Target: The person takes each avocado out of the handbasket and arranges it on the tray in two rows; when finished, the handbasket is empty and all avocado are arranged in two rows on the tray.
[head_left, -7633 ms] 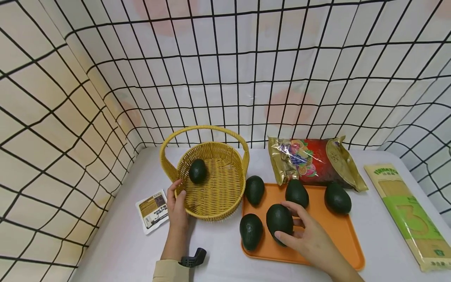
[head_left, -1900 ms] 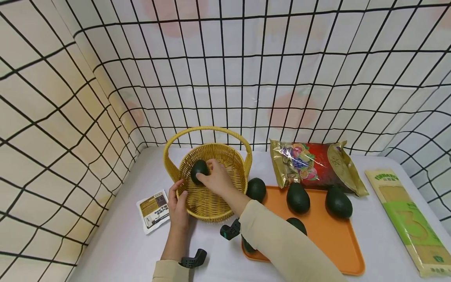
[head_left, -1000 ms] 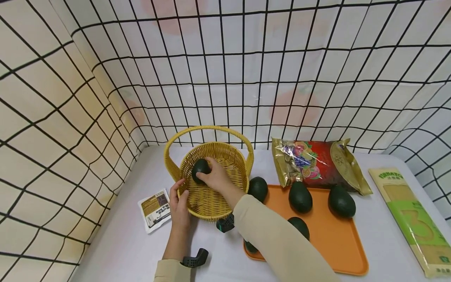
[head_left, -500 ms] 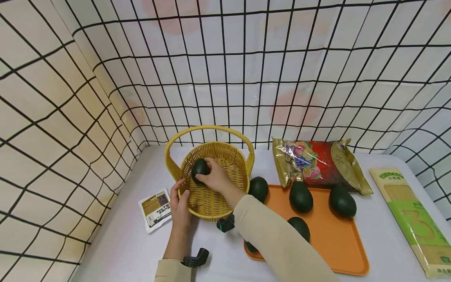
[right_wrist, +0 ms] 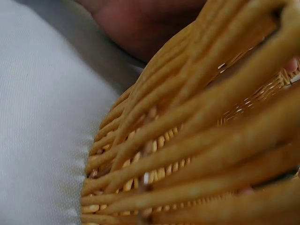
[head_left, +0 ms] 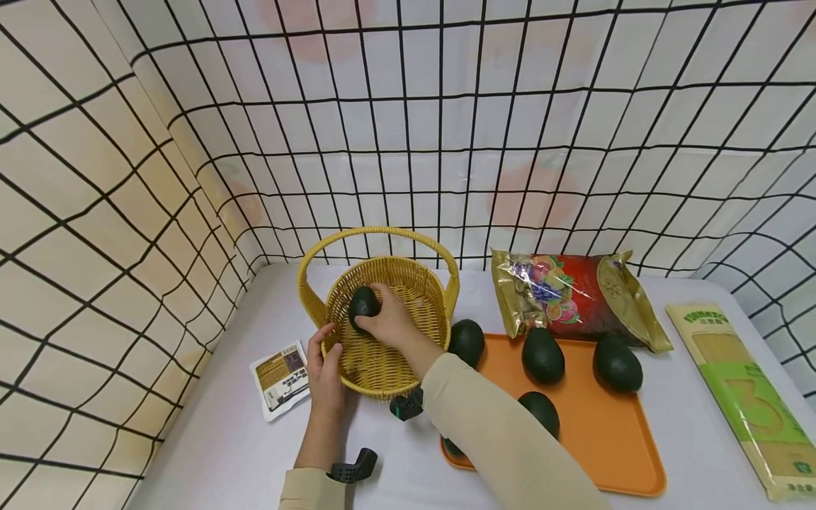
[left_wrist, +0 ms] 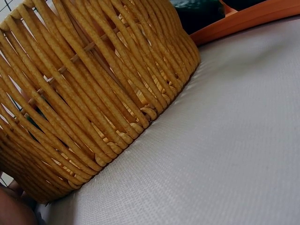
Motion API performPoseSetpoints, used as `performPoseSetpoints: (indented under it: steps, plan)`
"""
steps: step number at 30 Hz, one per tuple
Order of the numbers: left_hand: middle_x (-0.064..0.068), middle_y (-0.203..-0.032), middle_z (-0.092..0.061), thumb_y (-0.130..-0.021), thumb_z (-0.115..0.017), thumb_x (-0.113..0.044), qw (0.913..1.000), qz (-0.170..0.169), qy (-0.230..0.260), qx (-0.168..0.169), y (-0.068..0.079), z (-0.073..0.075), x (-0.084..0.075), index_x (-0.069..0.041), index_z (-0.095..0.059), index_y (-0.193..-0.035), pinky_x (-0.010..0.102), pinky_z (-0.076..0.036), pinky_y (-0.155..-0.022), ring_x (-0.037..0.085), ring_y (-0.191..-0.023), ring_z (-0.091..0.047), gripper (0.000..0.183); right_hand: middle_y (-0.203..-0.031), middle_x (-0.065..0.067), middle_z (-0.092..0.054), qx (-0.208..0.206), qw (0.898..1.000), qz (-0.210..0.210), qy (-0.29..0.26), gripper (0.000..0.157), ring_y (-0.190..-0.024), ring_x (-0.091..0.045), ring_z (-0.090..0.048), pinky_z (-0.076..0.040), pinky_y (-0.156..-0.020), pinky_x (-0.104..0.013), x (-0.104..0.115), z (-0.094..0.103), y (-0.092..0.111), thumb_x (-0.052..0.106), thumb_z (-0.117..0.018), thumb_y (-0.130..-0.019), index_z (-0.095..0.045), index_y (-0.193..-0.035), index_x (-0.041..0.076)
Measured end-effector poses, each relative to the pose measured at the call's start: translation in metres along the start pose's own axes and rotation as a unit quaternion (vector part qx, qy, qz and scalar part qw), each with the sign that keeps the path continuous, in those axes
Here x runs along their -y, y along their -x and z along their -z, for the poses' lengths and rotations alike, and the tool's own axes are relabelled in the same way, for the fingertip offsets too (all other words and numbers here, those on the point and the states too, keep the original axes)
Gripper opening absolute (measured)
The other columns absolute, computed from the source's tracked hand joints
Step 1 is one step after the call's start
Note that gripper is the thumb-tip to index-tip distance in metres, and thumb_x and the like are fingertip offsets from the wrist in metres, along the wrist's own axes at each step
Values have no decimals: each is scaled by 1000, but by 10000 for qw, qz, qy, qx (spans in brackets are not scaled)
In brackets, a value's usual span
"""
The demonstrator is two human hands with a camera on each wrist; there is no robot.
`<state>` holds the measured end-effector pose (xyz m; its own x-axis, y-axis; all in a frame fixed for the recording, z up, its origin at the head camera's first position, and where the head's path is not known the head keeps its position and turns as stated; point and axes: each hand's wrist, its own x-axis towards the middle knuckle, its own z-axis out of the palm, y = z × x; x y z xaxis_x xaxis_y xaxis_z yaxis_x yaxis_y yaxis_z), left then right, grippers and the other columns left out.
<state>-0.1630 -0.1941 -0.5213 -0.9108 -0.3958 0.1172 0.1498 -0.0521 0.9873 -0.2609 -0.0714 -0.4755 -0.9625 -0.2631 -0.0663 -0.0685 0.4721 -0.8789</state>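
My right hand [head_left: 395, 322] reaches into a yellow wicker basket [head_left: 385, 392] and holds a dark green avocado [head_left: 362, 304] near its left inner wall, thumb in front and fingers behind. On the basket's left rim rests my left hand [head_left: 326, 375], gripping it with the thumb on the inside. Close-up in the left wrist view, the woven wall [left_wrist: 103, 84] stands on the white cloth. The right wrist view is filled mostly by wicker strands [right_wrist: 178, 122], so the held avocado is mostly hidden there.
Several avocados [head_left: 543, 356] lie on or at an orange tray [head_left: 612, 453]; my right sleeve partly covers two. Behind it is a red-gold bag [head_left: 574, 294]. A green-yellow noodle pack [head_left: 742, 397] lies far right, a small sachet [head_left: 280, 380] left. Black netting [head_left: 440, 142] surrounds the table.
Since the oldest frame, my right hand has let go of an avocado over the tray and moved left to the one in the basket. Over the last second, both hands stay nearly still.
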Motion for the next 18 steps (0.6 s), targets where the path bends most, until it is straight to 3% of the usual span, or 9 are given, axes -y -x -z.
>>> performPoseSetpoints:
  steps: [5,11,18]
  plan:
    - [7,-161,-35,-102,-42,-8,10000,0,-53,-5,0,1,0,-4,-46,-144,15,-38,-104,25,-149,-33,42,-137,-18,-57,-129,9997,-13,-222,72,-124,-35,-60,-50,-102,-51,1,1,1,25,-77,-90,-42,-152,14]
    - [6,-162,-35,-102,-42,-8,10000,24,-58,-38,-1,1,1,-5,-47,-143,26,-33,-111,25,-151,-29,41,-142,-16,-56,-274,9977,-49,-622,72,-127,-35,-58,-46,-106,-53,6,5,2,26,-77,-90,-43,-152,16]
    - [9,-161,-35,-102,-42,-9,10000,-13,23,-36,0,0,1,-4,-46,-143,18,-35,-107,27,-151,-30,41,-144,-13,-55,-412,9942,-35,-991,66,-127,-34,-59,-48,-106,-51,7,9,5,26,-77,-90,-48,-149,19]
